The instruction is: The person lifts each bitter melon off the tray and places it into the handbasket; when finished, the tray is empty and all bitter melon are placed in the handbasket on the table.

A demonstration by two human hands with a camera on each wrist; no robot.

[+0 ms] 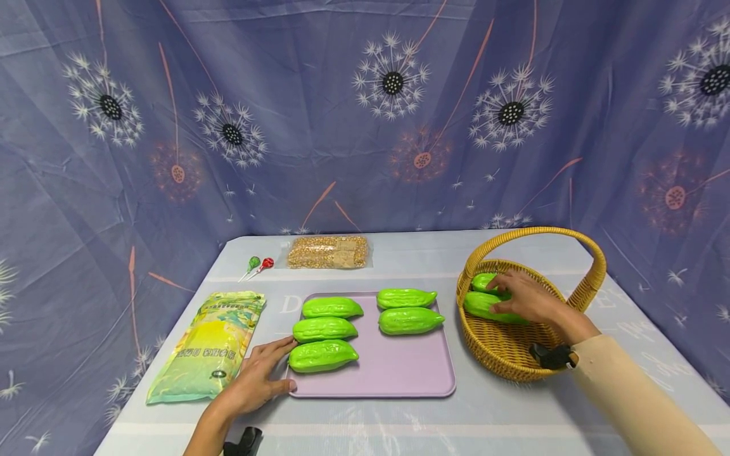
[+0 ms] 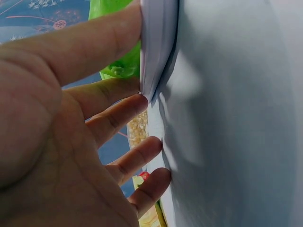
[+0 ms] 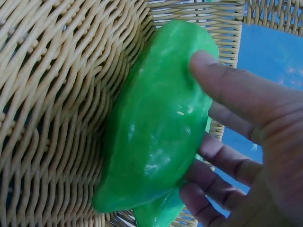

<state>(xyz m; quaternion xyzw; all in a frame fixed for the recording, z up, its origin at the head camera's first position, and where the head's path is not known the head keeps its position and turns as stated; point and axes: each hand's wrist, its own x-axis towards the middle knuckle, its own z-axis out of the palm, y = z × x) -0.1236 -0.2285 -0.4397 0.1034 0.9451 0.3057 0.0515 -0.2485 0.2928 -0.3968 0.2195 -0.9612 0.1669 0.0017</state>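
Near the table's (image 1: 399, 424) left edge lies a yellow-green bag (image 1: 208, 345). Just right of it the left hand (image 1: 256, 377) rests flat w/ fingers straight, fingertips against the left edge of the purple tray (image 1: 399, 373), grasping nothing. Tray holds five green gourds; nearest the hand is the front-left gourd (image 1: 322, 355). At the far edge: two lollipops (image 1: 259, 265) & a packet of kernels (image 1: 327, 252). Toward the right edge sits the wicker basket (image 1: 507, 358); inside, the right hand (image 1: 527, 297) curls thumb & fingers round a green gourd (image 3: 156, 127), w/ another gourd beside it.
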